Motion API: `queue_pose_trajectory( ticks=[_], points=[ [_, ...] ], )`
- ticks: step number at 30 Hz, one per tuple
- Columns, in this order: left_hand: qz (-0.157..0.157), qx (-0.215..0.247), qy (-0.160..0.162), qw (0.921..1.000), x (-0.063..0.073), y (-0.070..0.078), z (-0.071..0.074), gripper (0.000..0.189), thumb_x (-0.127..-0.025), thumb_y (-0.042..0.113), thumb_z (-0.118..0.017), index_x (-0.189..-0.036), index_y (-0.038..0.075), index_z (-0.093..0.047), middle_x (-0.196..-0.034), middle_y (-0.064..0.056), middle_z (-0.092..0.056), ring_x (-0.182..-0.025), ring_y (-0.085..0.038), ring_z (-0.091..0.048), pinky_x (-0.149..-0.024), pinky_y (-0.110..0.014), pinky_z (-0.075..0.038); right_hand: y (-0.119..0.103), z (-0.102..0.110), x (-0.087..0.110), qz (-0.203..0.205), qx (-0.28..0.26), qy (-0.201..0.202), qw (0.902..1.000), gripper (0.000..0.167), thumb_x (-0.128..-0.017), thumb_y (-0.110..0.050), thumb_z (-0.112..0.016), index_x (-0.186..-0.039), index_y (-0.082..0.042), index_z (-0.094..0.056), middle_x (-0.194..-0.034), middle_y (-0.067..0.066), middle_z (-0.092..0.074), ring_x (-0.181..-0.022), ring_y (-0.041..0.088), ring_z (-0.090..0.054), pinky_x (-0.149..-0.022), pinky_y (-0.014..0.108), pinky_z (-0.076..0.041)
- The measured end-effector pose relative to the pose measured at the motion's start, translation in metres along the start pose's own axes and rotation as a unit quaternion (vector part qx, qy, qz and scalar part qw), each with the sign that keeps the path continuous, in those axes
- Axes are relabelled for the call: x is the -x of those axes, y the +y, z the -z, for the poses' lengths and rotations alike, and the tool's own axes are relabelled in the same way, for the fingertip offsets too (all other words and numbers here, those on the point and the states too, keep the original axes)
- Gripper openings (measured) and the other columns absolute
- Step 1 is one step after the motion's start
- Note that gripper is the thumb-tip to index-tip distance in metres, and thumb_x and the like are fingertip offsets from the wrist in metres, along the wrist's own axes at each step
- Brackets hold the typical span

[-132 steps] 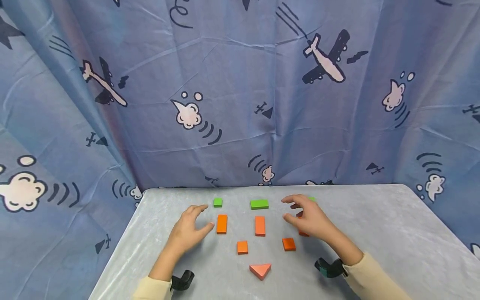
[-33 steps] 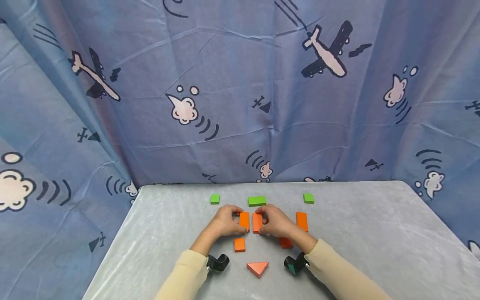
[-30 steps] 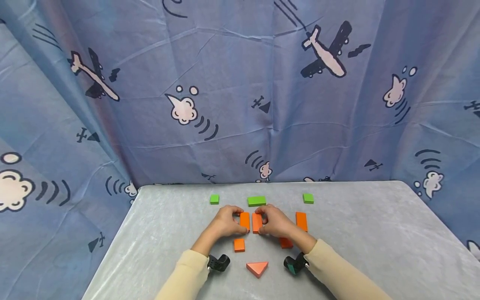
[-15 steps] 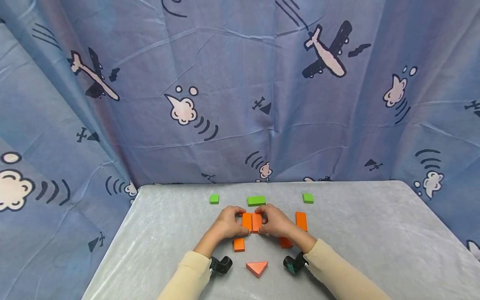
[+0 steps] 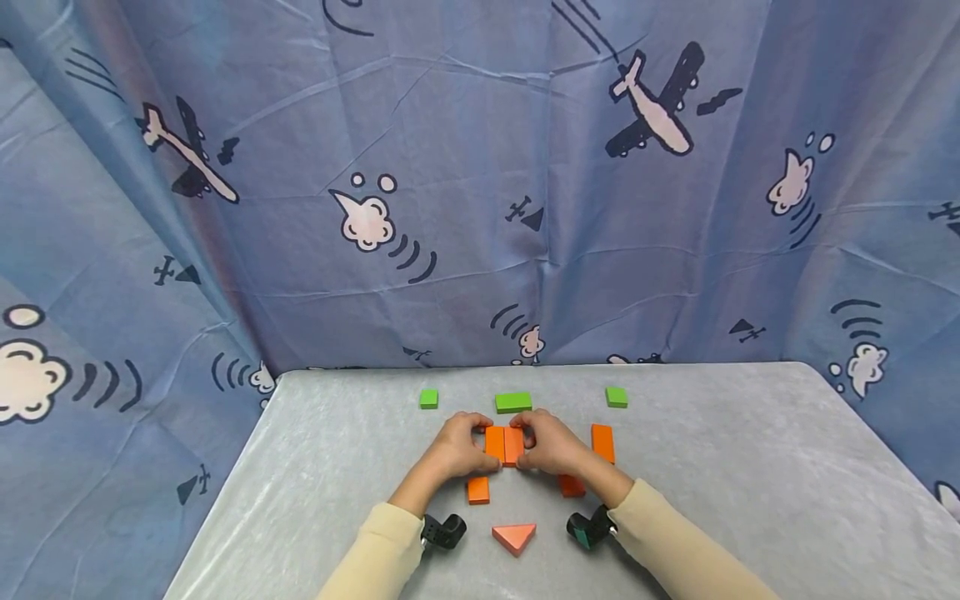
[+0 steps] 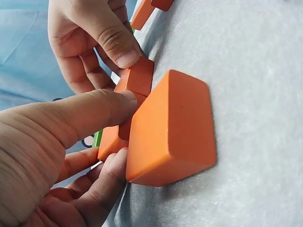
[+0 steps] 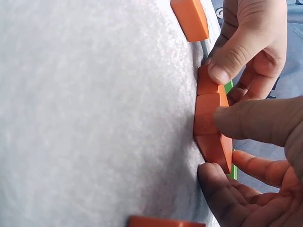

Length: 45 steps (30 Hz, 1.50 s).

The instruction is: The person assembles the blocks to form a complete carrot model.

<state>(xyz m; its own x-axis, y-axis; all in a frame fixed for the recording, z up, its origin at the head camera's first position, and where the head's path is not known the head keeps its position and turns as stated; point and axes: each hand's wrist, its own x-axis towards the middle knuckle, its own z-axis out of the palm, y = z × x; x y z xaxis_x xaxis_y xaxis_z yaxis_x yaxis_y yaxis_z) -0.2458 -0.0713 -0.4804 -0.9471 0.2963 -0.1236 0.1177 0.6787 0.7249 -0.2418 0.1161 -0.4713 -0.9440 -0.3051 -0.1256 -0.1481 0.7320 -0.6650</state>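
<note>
Two orange rectangular blocks lie side by side on the table, their long sides meeting. My left hand [image 5: 452, 447] holds the left block [image 5: 494, 442], thumb at its near end and fingers at its far end. The right block [image 5: 513, 443] is held the same way by my right hand [image 5: 555, 443]. In the left wrist view a small orange block [image 6: 170, 127] stands large in the foreground, beside my left thumb. The head view has this small block [image 5: 478, 491] just nearer than the left hand. A pink-orange triangular block [image 5: 514, 537] lies between the wrists.
Behind the hands are a green rectangular block [image 5: 513, 402] and two small green blocks, one left [image 5: 429, 398] and one right [image 5: 617, 397]. Another orange rectangular block [image 5: 602, 442] and a red-orange block [image 5: 572, 486] lie by the right forearm, which partly covers them. A blue curtain [image 5: 465, 317] hangs behind the table.
Both hands were apart with nothing held; they came in and took hold of the blocks. The left hand slid its block rightward until the gap to the right one closed.
</note>
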Motion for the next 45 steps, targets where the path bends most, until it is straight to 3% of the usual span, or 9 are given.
queue_pose_trajectory(
  ticks=[9, 14, 20, 29, 36, 45],
  points=[
    [0.001, -0.004, -0.001, 1.0000, 0.000, 0.001, 0.000, 0.062, -0.066, 0.021, -0.087, -0.121, 0.006, -0.063, -0.114, -0.011, -0.058, -0.088, -0.019, -0.053, -0.085, -0.039, -0.049, -0.002, 0.007, 0.008, 0.031, 0.017, 0.024, 0.9991, 0.055, -0.073, -0.017, -0.081, -0.124, -0.009, -0.060, -0.117, 0.012, -0.058, -0.088, 0.019, -0.055, -0.075, 0.035, -0.049],
    [0.008, -0.001, 0.002, 1.0000, 0.000, 0.003, 0.002, 0.063, -0.065, 0.021, -0.088, -0.121, 0.006, -0.063, -0.114, -0.012, -0.057, -0.090, -0.020, -0.053, -0.088, -0.041, -0.049, -0.004, 0.017, 0.015, 0.064, 0.023, 0.032, 0.9971, 0.052, -0.077, -0.021, -0.076, -0.125, -0.010, -0.061, -0.122, 0.012, -0.061, -0.103, 0.028, -0.061, -0.086, 0.044, -0.052],
    [0.011, -0.004, 0.000, 0.9999, -0.002, 0.004, 0.002, 0.063, -0.065, 0.021, -0.088, -0.120, 0.005, -0.063, -0.114, -0.012, -0.057, -0.094, -0.021, -0.054, -0.090, -0.043, -0.049, -0.004, 0.029, 0.024, 0.080, 0.022, 0.042, 0.9956, 0.048, -0.081, -0.023, -0.073, -0.126, -0.008, -0.061, -0.125, 0.014, -0.060, -0.109, 0.034, -0.059, -0.089, 0.047, -0.050],
    [0.012, -0.010, 0.004, 0.9999, -0.001, 0.003, 0.001, 0.063, -0.066, 0.021, -0.087, -0.122, 0.005, -0.063, -0.116, -0.012, -0.057, -0.100, -0.023, -0.055, -0.094, -0.042, -0.048, 0.005, 0.048, 0.036, 0.062, 0.067, 0.067, 0.9936, 0.042, -0.084, -0.027, -0.071, -0.122, -0.013, -0.063, -0.125, 0.009, -0.061, -0.108, 0.033, -0.059, -0.088, 0.048, -0.050],
    [0.001, -0.020, 0.004, 0.9998, 0.000, 0.005, 0.001, 0.063, -0.065, 0.019, -0.087, -0.121, 0.003, -0.063, -0.118, -0.014, -0.057, -0.107, -0.026, -0.055, -0.097, -0.043, -0.047, 0.024, 0.058, 0.044, 0.051, 0.092, 0.083, 0.9910, 0.041, -0.084, -0.027, -0.071, -0.121, -0.011, -0.064, -0.124, 0.010, -0.061, -0.105, 0.033, -0.059, -0.082, 0.048, -0.051],
    [-0.018, -0.025, 0.006, 0.9995, 0.002, 0.002, 0.000, 0.063, -0.067, 0.019, -0.085, -0.123, 0.004, -0.061, -0.115, -0.012, -0.058, -0.103, -0.024, -0.056, -0.093, -0.040, -0.047, 0.046, 0.067, 0.055, 0.043, 0.120, 0.095, 0.9873, 0.046, -0.079, -0.028, -0.075, -0.119, -0.007, -0.064, -0.116, 0.014, -0.062, -0.097, 0.028, -0.060, -0.080, 0.046, -0.051]
  ],
)
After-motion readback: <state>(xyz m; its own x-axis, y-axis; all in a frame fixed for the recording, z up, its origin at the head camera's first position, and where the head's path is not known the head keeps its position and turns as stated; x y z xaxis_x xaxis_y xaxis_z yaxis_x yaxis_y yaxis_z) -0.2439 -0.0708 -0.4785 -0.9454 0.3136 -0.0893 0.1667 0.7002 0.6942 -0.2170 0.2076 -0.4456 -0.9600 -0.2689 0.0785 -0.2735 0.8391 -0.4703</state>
